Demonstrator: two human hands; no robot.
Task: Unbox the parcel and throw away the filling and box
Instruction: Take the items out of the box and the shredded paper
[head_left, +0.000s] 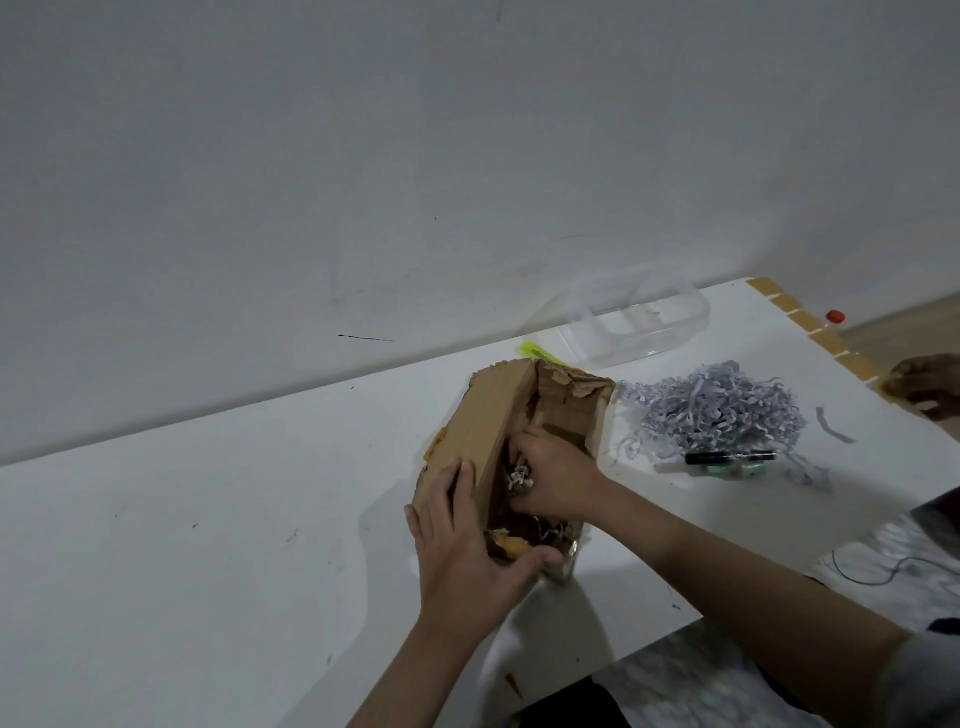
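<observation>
— So, what are the hands doing?

— Both are at the cardboard box (514, 447), which stands open on the white table (208, 545), roughly in the middle of it. The left hand (467, 551) is spread flat against the box's left wall, fingers straight along the cardboard, thumb hooked round the torn near rim. It steadies the box rather than clutching it.

— And the other one?

— The right hand (550, 473) reaches down inside the box, fingers curled round a clump of shredded paper filling (519, 478); pale strips poke out between the fingers.

— Is any filling already out?

— Yes, a heap of grey-lilac shredded paper (717, 410) lies on the table just right of the box, with loose strips scattered round it. A black pen-like thing (730, 457) rests at the heap's near edge, over something green that I can't make out.

— What else is on the table?

— A clear plastic container (639, 322) behind the heap, near the wall, and a yellow-green cutter (540, 353) just behind the box, partly hidden by it. The table's right edge shows chipped brown patches.

— The room?

— A plain white wall (363, 156) runs behind the table. At the far right, another person's hand (927, 387) rests at the table's edge, and a small red cap (836, 315) shows beyond it.
</observation>
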